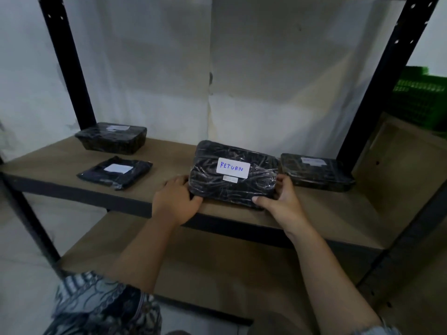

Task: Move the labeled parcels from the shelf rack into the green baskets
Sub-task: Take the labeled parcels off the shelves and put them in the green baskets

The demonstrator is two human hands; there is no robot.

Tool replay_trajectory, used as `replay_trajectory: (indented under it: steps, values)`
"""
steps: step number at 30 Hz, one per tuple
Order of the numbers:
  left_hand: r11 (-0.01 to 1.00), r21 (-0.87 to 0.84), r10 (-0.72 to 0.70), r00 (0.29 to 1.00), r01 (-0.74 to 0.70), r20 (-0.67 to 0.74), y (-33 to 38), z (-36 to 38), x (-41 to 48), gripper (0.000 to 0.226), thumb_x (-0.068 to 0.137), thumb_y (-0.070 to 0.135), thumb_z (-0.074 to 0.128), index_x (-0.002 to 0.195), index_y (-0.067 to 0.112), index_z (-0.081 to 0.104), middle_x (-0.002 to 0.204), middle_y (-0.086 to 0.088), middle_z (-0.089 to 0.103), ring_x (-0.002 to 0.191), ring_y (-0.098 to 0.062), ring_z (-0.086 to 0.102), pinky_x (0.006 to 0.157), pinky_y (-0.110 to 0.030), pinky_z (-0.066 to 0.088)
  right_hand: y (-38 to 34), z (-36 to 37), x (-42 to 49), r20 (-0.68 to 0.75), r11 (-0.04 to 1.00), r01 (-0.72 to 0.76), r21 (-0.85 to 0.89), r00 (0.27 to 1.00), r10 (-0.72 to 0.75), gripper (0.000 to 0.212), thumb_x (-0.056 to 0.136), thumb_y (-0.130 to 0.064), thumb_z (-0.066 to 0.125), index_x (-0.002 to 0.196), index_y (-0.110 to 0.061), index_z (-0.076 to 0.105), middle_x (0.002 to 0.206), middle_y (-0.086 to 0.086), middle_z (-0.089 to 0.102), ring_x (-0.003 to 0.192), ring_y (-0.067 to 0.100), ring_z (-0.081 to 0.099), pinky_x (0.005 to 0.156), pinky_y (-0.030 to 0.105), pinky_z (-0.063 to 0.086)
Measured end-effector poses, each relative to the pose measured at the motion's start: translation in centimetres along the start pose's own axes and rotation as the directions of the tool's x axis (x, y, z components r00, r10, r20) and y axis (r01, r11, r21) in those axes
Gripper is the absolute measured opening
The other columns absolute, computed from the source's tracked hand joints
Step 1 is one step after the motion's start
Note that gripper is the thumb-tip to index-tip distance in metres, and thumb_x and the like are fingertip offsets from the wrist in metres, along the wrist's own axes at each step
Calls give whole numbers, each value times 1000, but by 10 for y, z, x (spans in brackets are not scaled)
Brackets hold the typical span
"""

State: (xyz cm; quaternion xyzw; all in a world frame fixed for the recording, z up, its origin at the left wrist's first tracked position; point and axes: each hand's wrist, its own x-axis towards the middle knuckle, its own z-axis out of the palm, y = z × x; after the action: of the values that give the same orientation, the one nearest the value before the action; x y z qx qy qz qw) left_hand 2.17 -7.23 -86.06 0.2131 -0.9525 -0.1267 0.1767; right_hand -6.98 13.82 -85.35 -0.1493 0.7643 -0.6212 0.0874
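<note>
Head-camera view looking down at a shelf rack (60, 160). A black, plastic-wrapped parcel (232, 189) with a white label (233, 168) reading "RETURN" sits at the front edge of the middle shelf, directly ahead of the person and squarely between both hands. Its long axis runs left to right across the shelf.

The left hand (175, 200) grips the parcel's left end, and the right hand (280, 201) grips the right end. The fingers curl round the near corners and the thumbs lie along the front edge. It is not clear whether the parcel has left the board.

A green basket (420, 97) shows at the far right, beyond the rack's black upright (377, 76). It is well apart from the parcel and on the right hand's side, so the carry probably goes rightward around that post.

Three other parcels remain on the shelf: two at the left (111, 139) (115, 171) and one just beside the right hand (316, 171).
</note>
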Motion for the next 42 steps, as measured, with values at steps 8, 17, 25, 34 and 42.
replay_trajectory:
  steps: [8, 17, 25, 34, 42]
  values:
    - [999, 24, 37, 999, -37, -32, 4, -3, -2, 42, 93, 40, 42, 126, 17, 53, 131, -6, 53, 118, -25, 47, 94, -36, 38, 6, -2, 4, 18, 997, 51, 64, 998, -52, 68, 74, -7, 77, 130, -25, 44, 127, 3, 59, 117, 20, 56, 103, 42, 46]
    - [996, 41, 80, 996, -79, -38, 2, 1, 3, 42, 93, 40, 41, 128, 18, 52, 133, -4, 51, 119, -23, 45, 94, -37, 38, -3, -2, -2, -49, 983, 81, 166, 996, -74, 52, 85, -19, 69, 133, -22, 49, 120, 1, 61, 110, 13, 57, 79, 16, 46]
    - [996, 28, 89, 994, -87, -58, -3, 5, 8, 41, 91, 46, 44, 124, 23, 55, 129, 0, 52, 118, -22, 46, 89, -39, 42, -8, -2, 2, -142, 958, 55, 280, 990, -16, 34, 89, -19, 63, 123, -20, 59, 108, -3, 69, 99, 10, 65, 88, 25, 51]
    - [993, 33, 100, 956, -113, 275, -10, -9, 18, 68, 81, 50, 23, 130, 14, 54, 137, -10, 51, 128, -31, 45, 103, -51, 35, -42, -8, -10, -220, 938, -157, 310, 948, 231, 18, 94, -10, 55, 108, -13, 67, 87, -8, 70, 66, -10, 65, 57, 4, 47]
    - [988, 36, 118, 882, -151, 457, 10, -80, 0, 67, 65, 45, 37, 115, 10, 63, 112, -8, 68, 102, -26, 66, 72, -36, 57, -135, -36, -51, -234, 819, -363, 444, 836, 497, 31, 93, -8, 55, 123, 2, 58, 109, 27, 64, 88, 40, 63, 44, 26, 56]
